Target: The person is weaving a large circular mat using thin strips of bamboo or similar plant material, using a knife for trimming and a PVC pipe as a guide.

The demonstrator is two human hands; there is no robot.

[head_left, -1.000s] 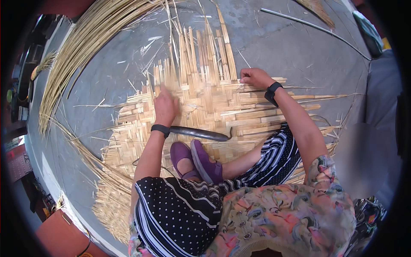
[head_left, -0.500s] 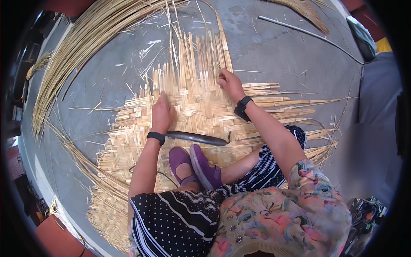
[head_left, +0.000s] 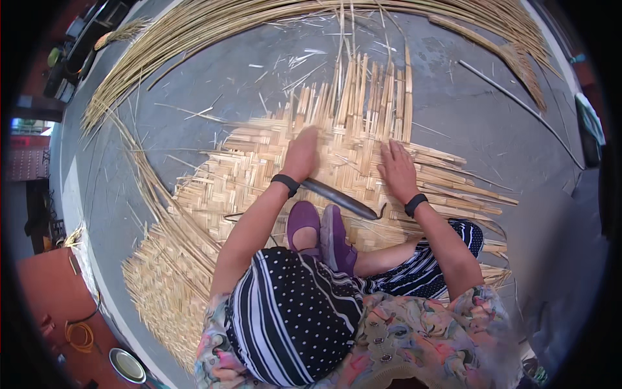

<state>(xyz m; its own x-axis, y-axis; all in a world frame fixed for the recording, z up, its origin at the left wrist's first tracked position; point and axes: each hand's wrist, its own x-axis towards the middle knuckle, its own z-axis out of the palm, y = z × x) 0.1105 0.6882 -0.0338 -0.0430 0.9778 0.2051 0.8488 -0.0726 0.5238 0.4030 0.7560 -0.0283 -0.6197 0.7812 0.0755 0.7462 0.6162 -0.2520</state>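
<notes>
A mat (head_left: 253,162) of split reed strips, woven in a twill pattern, spreads on the floor under both my hands. My right hand (head_left: 398,170) lies on its right part with fingers stretched out, near the base of the upright strips. My left hand (head_left: 302,152) is over the weave left of the middle; its fingers are smeared by motion. Loose strip ends (head_left: 379,91) stick out beyond the far edge, and others fan out to the right. Below my left hand a dark, smooth, bar-like tool (head_left: 343,200) with a small hooked end lies on the mat, partly behind the wrist.
Long reeds (head_left: 214,29) lie in a curved bundle along the far side. A thin pale rod (head_left: 518,102) and a brush-like reed head (head_left: 521,68) are on the grey floor at right. My purple shoes (head_left: 337,240) rest on the mat. Bent reeds (head_left: 152,178) cross its left side.
My right hand has gone from bent fingers at the upright strips to lying flat, lower on the weave. My left hand has moved a little over the mat. The whole view has shifted.
</notes>
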